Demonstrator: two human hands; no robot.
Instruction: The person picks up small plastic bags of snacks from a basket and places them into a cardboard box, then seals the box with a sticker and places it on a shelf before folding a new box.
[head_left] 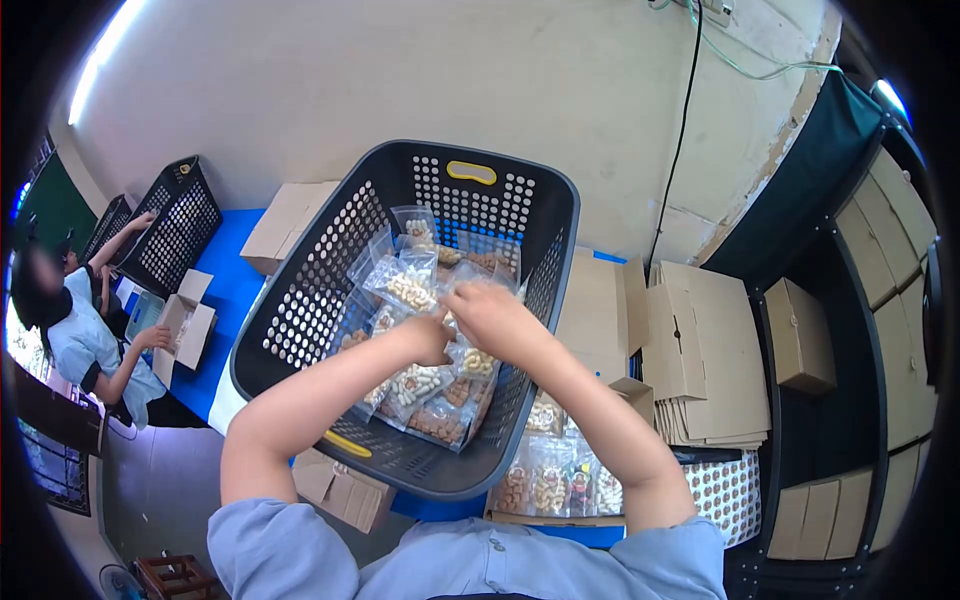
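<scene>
A large black perforated basket [270, 300] holds a heap of clear plastic packets [440, 415] with brown, cream and white pieces inside. Both of my hands reach over its near side into the middle of the heap. My left hand [428, 338] has its fingers curled close to the right one, and what they grip is hidden. Fingertips of my right hand [490, 315] are pinched together among the packets; I cannot make out what is between them. A clear packet of cream pieces [408, 285] lies just beyond my fingertips, over other packets.
More filled packets stand in an open carton [550, 480] at the lower right. Flattened cardboard [710, 350] and a dark shelf with boxes [800, 335] are further right. At left, a co-worker [95, 340] handles a small carton [190, 325] beside another black basket [175, 225].
</scene>
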